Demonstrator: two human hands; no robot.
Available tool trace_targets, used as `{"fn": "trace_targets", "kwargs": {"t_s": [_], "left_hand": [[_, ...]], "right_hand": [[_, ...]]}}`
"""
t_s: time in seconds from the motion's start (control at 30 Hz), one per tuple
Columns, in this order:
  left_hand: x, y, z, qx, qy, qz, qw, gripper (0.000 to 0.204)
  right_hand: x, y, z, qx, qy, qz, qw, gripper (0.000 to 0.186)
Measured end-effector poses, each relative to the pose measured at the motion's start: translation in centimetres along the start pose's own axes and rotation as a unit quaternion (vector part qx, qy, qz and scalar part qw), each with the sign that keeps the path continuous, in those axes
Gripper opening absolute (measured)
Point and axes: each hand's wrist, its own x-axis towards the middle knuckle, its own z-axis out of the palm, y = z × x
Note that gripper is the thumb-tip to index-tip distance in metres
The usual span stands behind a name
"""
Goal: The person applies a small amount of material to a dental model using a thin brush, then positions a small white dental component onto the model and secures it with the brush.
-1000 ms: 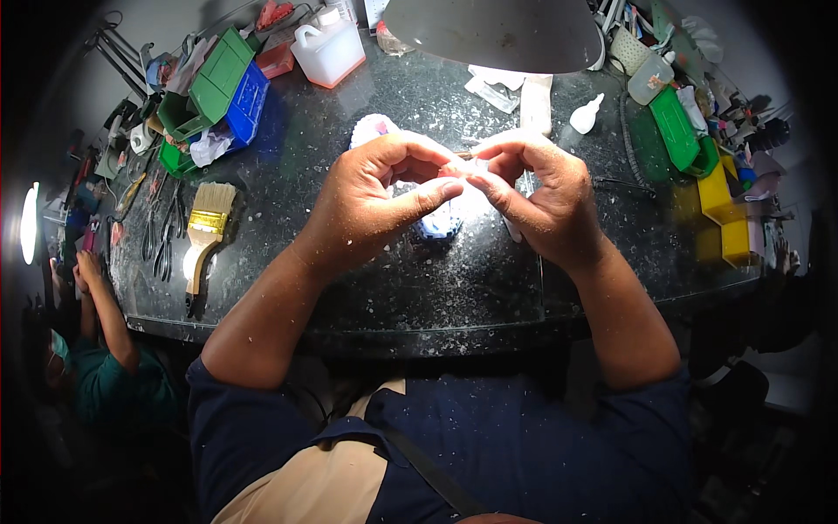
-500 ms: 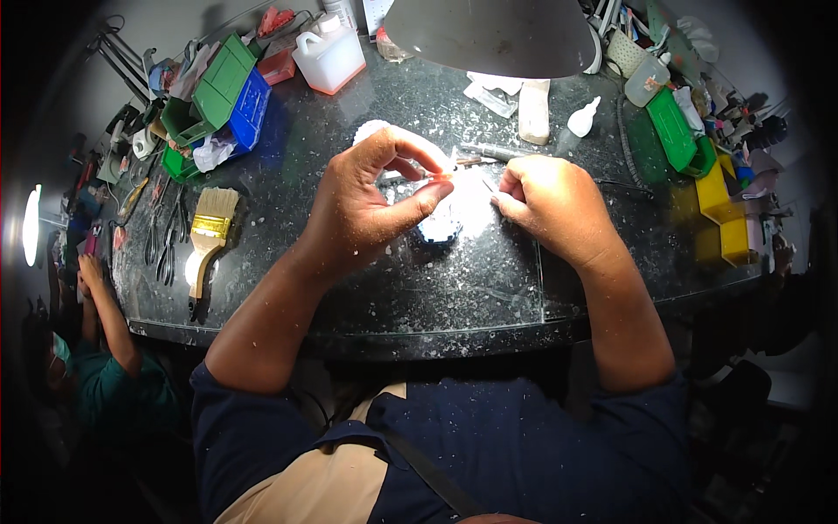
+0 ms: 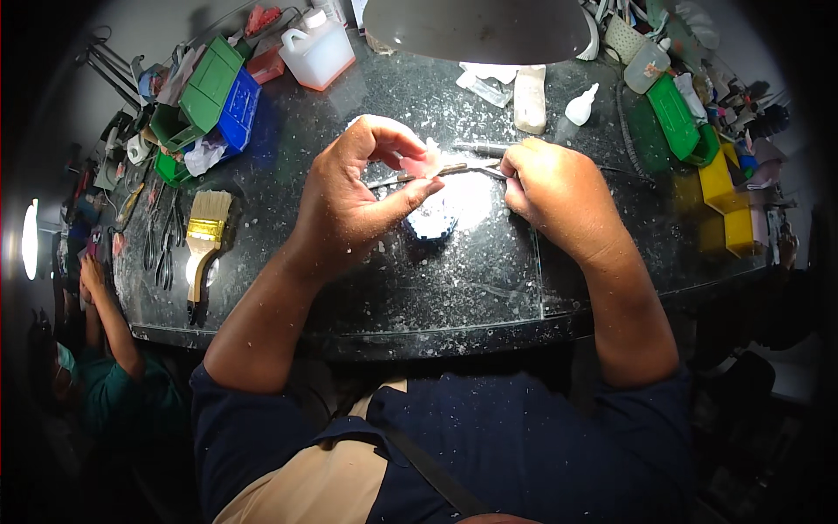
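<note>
Under the bright lamp light, my left hand [image 3: 353, 188] pinches a small pink piece with a white edge [image 3: 422, 162] between thumb and fingers. Opposite it, my right hand [image 3: 559, 192] is closed, fingers curled round a thin metal tool [image 3: 491, 170] that is mostly hidden. The two hands are a short gap apart above the bench. A slim tool with a brown part [image 3: 454, 167] lies behind the pink piece. Just below the hands sits a small blue-and-white object [image 3: 429, 229], partly washed out by glare.
A dark lamp shade [image 3: 476, 31] hangs over the dusty black bench [image 3: 419, 301]. Left are a paintbrush [image 3: 206, 236], pliers [image 3: 166, 249], a blue bin [image 3: 240, 113] and a white jug [image 3: 319, 57]. A squeeze bottle [image 3: 580, 106] and yellow bins [image 3: 724, 188] stand right. Another person [image 3: 122, 384] sits far left.
The pink piece has turned and shows more of its face in my left hand. My right hand has moved slightly right, and its fingers are more turned under. The view has shifted a little.
</note>
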Motion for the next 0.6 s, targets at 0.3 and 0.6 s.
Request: {"fn": "trace_targets", "kwargs": {"t_s": [0.3, 0.6], "left_hand": [[0.2, 0.4, -0.2, -0.022, 0.015, 0.000, 1.000, 0.047], [0.2, 0.3, -0.1, -0.057, 0.020, -0.032, 0.998, 0.055]], "right_hand": [[1.0, 0.2, -2.7, -0.048, 0.094, 0.088, 0.991, 0.012], [1.5, 2.1, -2.0, 0.054, 0.157, 0.136, 0.977, 0.012]]}}
